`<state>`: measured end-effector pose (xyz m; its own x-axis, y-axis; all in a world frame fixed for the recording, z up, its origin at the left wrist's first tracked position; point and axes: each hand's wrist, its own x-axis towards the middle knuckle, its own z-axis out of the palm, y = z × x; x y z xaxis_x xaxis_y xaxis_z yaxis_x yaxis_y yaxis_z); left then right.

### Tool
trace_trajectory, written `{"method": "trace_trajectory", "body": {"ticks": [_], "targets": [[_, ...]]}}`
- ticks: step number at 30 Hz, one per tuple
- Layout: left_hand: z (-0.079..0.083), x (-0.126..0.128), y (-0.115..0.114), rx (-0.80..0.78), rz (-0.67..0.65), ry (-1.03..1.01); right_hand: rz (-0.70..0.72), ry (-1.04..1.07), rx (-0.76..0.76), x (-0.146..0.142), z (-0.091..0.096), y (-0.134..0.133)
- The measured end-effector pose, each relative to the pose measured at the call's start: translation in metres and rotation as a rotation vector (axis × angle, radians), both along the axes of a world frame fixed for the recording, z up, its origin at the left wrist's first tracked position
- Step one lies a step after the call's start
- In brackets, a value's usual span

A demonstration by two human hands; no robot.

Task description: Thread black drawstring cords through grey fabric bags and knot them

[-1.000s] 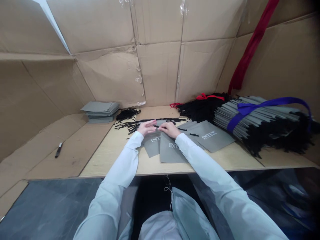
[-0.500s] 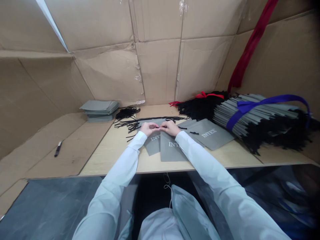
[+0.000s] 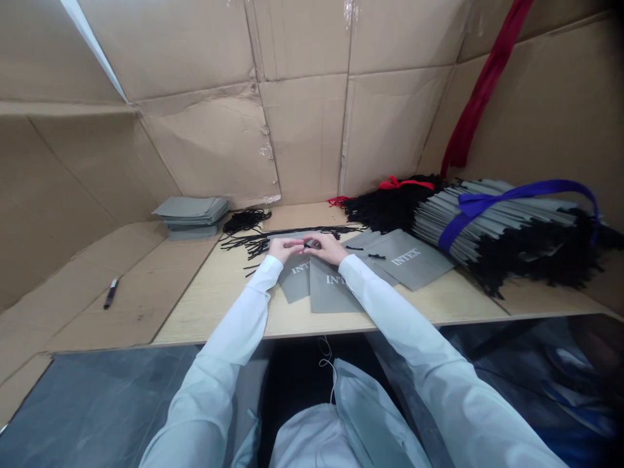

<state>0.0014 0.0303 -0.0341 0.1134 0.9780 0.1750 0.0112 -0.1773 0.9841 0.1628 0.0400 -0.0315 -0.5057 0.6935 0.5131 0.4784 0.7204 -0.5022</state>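
Note:
My left hand (image 3: 284, 249) and my right hand (image 3: 325, 248) meet over the far ends of grey pouches, both closed with fingertips pinched on a short black cord (image 3: 307, 246). Most of that cord is hidden by the fingers. Below my right hand lies a grey pouch (image 3: 331, 300) printed INTEX, partly covered by my sleeve. Another printed pouch (image 3: 291, 289) lies under it to the left. A third INTEX pouch (image 3: 422, 270) rests to the right on more grey pouches. Loose black cords (image 3: 253, 245) are spread just behind my left hand.
A stack of grey pouches (image 3: 192, 211) and a black cord bundle (image 3: 244, 221) stand at the back left. Back right are red-tied black cords (image 3: 385, 205) and a pouch bundle (image 3: 453, 214) with a blue ribbon (image 3: 475, 206). A marker (image 3: 111, 294) lies left. Cardboard walls (image 3: 302, 130) surround the table.
My right hand's fingers have lifted and arched slightly, so more of the black cord shows between the hands. The view has shifted a little; the pouches stay in place.

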Motion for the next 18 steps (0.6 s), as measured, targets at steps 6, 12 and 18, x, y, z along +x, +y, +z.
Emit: {"method": "trace_trajectory", "body": {"ticks": [6,12,18], "targets": [[-0.008,0.004,0.006,-0.13,0.063,-0.182,-0.034,0.175,-0.059,-0.007,0.0,-0.001],[-0.01,0.01,0.008,-0.115,0.073,-0.267,-0.083,0.158,-0.011,-0.003,0.002,0.002],[-0.008,0.015,0.005,-0.054,0.134,-0.22,-0.063,0.103,-0.045,-0.001,0.007,-0.003]]}}
